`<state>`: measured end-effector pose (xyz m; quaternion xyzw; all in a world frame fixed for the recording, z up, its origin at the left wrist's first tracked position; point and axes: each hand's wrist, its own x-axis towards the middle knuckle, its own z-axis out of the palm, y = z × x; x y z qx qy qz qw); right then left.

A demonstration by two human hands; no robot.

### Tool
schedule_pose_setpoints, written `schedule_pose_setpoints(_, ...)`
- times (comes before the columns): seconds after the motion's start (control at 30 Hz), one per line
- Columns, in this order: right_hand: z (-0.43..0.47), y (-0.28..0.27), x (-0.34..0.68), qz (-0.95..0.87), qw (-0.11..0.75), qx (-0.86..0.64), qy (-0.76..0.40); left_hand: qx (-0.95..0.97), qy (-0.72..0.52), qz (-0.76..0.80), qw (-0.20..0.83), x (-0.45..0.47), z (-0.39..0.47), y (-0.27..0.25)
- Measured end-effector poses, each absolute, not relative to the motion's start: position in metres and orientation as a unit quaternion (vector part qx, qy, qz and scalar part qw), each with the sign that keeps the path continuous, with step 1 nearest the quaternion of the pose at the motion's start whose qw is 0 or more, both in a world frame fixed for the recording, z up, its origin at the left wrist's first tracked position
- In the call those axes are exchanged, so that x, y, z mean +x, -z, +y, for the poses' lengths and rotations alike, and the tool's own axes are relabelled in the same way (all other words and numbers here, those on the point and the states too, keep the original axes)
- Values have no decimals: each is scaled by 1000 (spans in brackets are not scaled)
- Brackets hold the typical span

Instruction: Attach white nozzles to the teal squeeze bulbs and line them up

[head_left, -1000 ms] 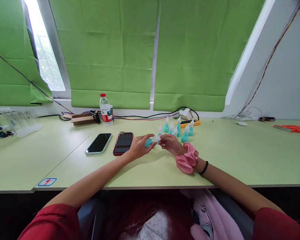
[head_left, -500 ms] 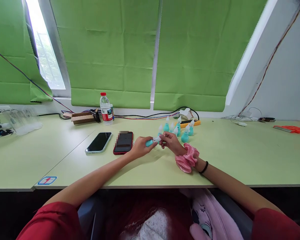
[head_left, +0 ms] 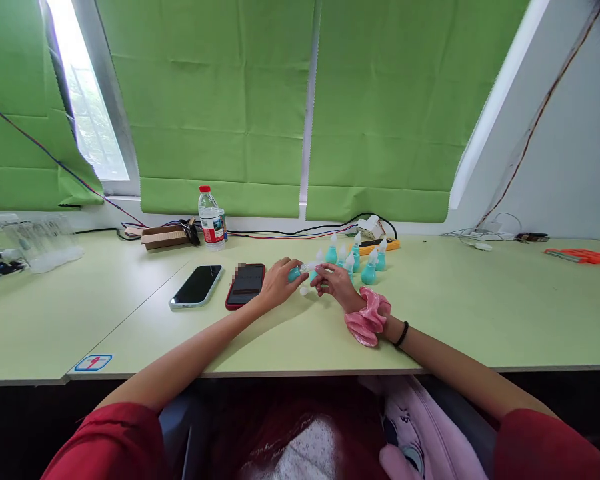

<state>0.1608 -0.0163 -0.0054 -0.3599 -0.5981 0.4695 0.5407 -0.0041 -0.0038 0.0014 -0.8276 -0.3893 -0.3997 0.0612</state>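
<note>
My left hand (head_left: 280,285) is closed around the teal bulb of a small nasal aspirator (head_left: 294,273), which lies sideways with its clear tip pointing right. At that tip are the pinched fingers of my right hand (head_left: 336,285); what exactly they grip is too small to make out. A small white round piece (head_left: 304,291) lies on the table just below the hands. Several more teal aspirators with whitish pointed tips stand upright behind and right of my right hand, among them a front one (head_left: 369,272) and a back one (head_left: 331,252).
Left of my hands lie a red-cased phone (head_left: 245,287) and a pale-cased phone (head_left: 197,287). Behind them are a water bottle (head_left: 211,223) and a cardboard box (head_left: 165,238). A yellow tool (head_left: 387,245) and cables run along the back. An orange-handled tool (head_left: 580,256) lies far right.
Both hands have shifted slightly left and up, with the aspirator between them. The small white piece now shows on the table below them.
</note>
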Motion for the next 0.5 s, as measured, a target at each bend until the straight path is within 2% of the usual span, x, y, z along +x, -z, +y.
schedule_pose_setpoints(0.1,-18,10,161,-737,492,-386,-255,-819,413,-394,53,-9,6,-3)
schedule_pose_setpoints(0.2,-21,13,162,-821,389,-411,-83,-800,417,-429,38,-13,13,-3)
schedule_pose_setpoints(0.33,-21,15,163,-858,293,-419,-35,-813,393,-429,-18,-17,22,0)
schedule_pose_setpoints(0.5,-19,18,164,-858,280,-430,-27,-812,372,-449,-19,-20,29,1)
